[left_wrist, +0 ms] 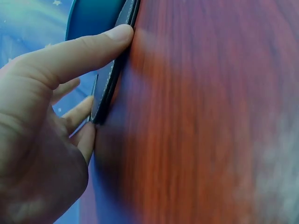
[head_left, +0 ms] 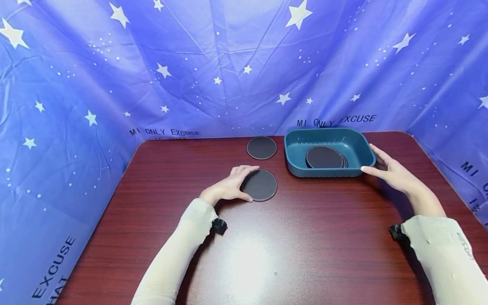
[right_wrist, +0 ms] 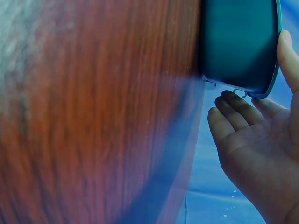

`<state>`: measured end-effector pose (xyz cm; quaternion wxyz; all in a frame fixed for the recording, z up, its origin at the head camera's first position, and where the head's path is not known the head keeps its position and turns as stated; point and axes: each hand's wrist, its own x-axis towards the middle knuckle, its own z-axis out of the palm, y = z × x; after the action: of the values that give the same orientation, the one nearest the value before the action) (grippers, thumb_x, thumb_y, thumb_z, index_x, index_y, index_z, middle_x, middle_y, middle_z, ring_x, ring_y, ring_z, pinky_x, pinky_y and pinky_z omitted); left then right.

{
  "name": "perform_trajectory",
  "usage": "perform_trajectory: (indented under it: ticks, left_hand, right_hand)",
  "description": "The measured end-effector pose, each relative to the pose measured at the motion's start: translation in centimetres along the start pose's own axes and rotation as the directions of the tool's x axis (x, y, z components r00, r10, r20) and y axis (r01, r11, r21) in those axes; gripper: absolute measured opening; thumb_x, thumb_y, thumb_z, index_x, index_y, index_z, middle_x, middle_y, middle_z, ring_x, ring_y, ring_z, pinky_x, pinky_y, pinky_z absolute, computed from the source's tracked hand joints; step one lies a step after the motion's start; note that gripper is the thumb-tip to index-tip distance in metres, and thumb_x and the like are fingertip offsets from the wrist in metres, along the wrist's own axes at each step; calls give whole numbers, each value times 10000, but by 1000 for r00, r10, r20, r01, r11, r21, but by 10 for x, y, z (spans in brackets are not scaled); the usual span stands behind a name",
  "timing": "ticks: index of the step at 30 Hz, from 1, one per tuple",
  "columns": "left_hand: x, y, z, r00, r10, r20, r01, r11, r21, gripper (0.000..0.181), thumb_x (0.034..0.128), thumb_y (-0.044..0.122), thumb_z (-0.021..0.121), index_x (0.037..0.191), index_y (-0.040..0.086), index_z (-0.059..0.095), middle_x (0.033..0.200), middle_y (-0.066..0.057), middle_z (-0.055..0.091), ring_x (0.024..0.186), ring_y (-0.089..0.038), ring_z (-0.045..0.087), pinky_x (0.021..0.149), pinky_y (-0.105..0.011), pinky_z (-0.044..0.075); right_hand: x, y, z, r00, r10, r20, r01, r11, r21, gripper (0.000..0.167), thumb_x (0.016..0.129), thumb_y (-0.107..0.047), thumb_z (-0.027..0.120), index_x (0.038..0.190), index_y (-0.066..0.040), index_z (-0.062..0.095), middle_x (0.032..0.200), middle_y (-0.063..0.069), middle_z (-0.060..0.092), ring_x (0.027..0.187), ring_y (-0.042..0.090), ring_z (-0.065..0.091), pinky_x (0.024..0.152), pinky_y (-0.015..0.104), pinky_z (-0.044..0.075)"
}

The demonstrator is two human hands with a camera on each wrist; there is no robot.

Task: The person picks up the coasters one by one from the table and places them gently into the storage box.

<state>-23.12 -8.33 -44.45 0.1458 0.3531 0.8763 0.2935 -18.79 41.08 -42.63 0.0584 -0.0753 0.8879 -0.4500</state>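
My left hand (head_left: 231, 185) spans a round dark coaster (head_left: 261, 186) with a stitched rim, thumb at its near edge and fingertips at its far edge. In the left wrist view the thumb presses the edge of that coaster (left_wrist: 108, 86), seen side-on close to the table. My right hand (head_left: 394, 171) holds the right end of a teal rectangular tub (head_left: 324, 173), thumb on the near corner and fingers along the end wall. The right wrist view shows the thumb at the rim of the tub (right_wrist: 240, 42). Several overlapping coasters (head_left: 325, 157) lie inside the tub.
Another round coaster (head_left: 261, 148) lies near the back edge of the dark red wooden table (head_left: 305, 237), left of the tub. A blue curtain (head_left: 228, 63) with white stars hangs behind the table and along its sides.
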Motion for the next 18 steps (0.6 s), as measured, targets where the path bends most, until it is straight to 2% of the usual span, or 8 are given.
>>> perform_trajectory:
  ticks: [5, 12, 16, 18]
  left_hand:
    - [2, 7, 2, 1000, -9, -2, 9, 1000, -1, 1064, 731, 178, 889, 1576, 172, 242, 1531, -117, 303, 1368, -307, 287, 1168, -515, 335]
    - [5, 12, 3, 1000, 20, -11, -21, 999, -26, 1078, 733, 155, 890, 1577, 134, 217, 1513, -143, 253, 1352, -329, 308, 1159, -502, 348]
    - [6, 9, 3, 999, 30, -37, -33, 995, -95, 1068, 763, 130, 868, 1581, 105, 181, 1504, -172, 260, 1369, -308, 336, 1167, -458, 360]
    - [6, 8, 2, 998, 28, -52, -36, 988, -147, 1055, 777, 98, 851, 1581, 93, 168, 1494, -190, 279, 1307, -311, 397, 1084, -421, 433]
  right_hand:
    - [-1, -1, 0, 1000, -4, -3, 4, 1000, 0, 840, 1019, -142, 561, 1606, -104, -38, 1604, 354, 115, 1451, 29, 249, 918, -66, 288]
    - [0, -2, 0, 1000, 11, 4, -11, 1000, -1, 844, 1023, -156, 557, 1605, -115, -52, 1616, 338, 90, 1517, 226, 186, 915, -72, 276]
    - [0, -2, 0, 1000, 14, 5, -14, 1000, -6, 844, 1023, -160, 557, 1605, -118, -54, 1620, 332, 82, 1517, 226, 182, 914, -75, 267]
    - [-1, -1, 0, 1000, 13, 2, -13, 1000, -9, 844, 1022, -157, 558, 1606, -118, -51, 1617, 336, 88, 1510, 197, 195, 915, -75, 267]
